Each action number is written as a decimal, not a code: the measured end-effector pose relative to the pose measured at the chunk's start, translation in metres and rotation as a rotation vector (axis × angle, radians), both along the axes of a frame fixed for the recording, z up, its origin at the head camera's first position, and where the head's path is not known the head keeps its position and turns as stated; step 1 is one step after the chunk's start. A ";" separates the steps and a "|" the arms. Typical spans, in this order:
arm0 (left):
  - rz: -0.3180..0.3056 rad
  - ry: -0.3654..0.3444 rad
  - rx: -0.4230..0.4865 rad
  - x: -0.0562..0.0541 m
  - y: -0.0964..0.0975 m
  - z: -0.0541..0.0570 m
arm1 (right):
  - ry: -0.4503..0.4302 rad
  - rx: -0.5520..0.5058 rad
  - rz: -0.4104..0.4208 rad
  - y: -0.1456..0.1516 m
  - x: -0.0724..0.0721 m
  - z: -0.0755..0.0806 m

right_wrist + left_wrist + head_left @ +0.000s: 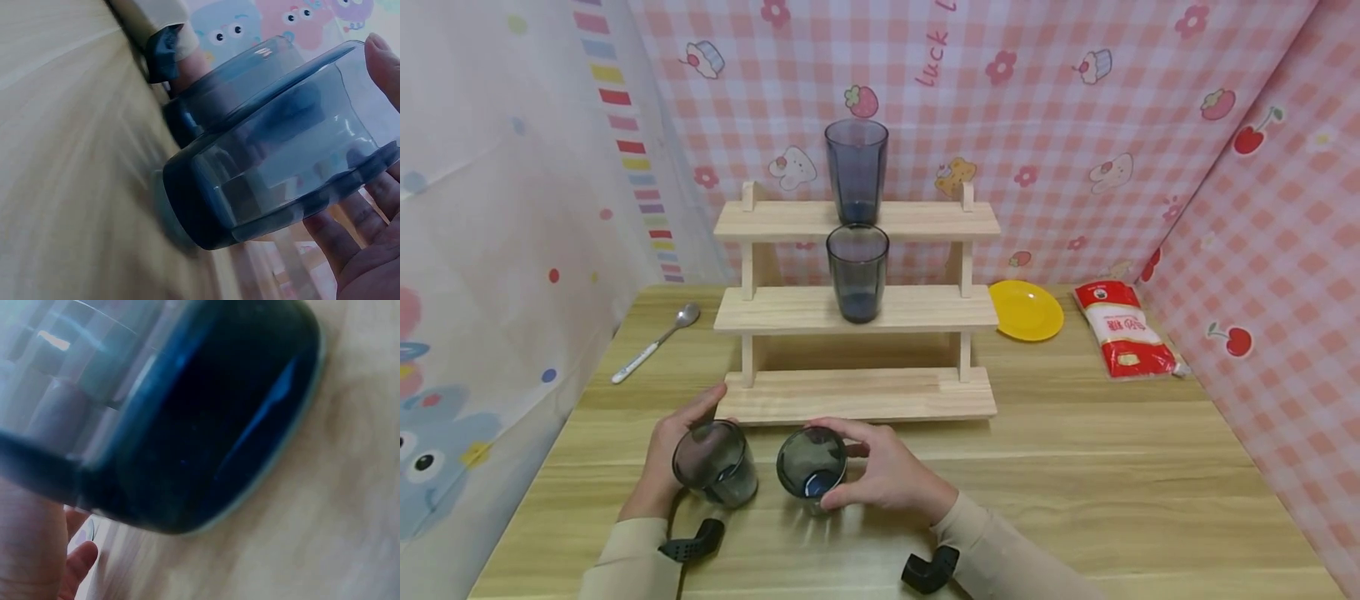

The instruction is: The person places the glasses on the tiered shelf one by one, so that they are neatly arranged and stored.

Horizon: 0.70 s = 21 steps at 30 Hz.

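Note:
Two smoky grey drinking glasses stand side by side at the front of the table. My left hand (pixel 661 462) is around the far left side of the left glass (pixel 730 479), fingers reaching past it toward the rack; its thumb is hidden in the head view. The left wrist view shows this glass's dark base (pixel 206 437) close over the wood. My right hand (pixel 891 471) holds the right glass (pixel 792 467) from its right side, thumb near and fingers far. In the right wrist view this glass (pixel 269 162) has its base close to the tabletop.
A three-step wooden rack (pixel 857 396) stands behind both hands. One glass is on its top step (pixel 857 171), another on the middle step (pixel 859 275). A spoon (pixel 655 343) lies left; a yellow plate (pixel 1030 312) and red-white packet (pixel 1126 329) lie right.

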<state>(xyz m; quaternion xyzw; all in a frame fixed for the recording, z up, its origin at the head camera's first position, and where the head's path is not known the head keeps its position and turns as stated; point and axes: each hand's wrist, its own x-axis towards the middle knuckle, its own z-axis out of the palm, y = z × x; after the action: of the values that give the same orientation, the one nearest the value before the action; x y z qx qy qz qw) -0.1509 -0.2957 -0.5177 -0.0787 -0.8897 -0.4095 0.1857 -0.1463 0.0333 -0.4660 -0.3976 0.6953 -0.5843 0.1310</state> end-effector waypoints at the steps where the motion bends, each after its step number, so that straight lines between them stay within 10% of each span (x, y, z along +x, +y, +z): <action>1: -0.003 0.002 0.001 0.000 0.000 0.000 | -0.003 -0.004 -0.004 0.001 -0.001 0.002; 21: -0.008 0.012 0.013 0.001 0.000 0.002 | 0.057 -0.023 -0.128 -0.002 -0.033 0.080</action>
<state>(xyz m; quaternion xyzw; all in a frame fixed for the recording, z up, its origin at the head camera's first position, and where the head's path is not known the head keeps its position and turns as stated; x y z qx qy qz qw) -0.1504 -0.2954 -0.5161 -0.0835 -0.8856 -0.4155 0.1901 -0.1794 0.0313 -0.3861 -0.3703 0.7161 -0.5877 0.0687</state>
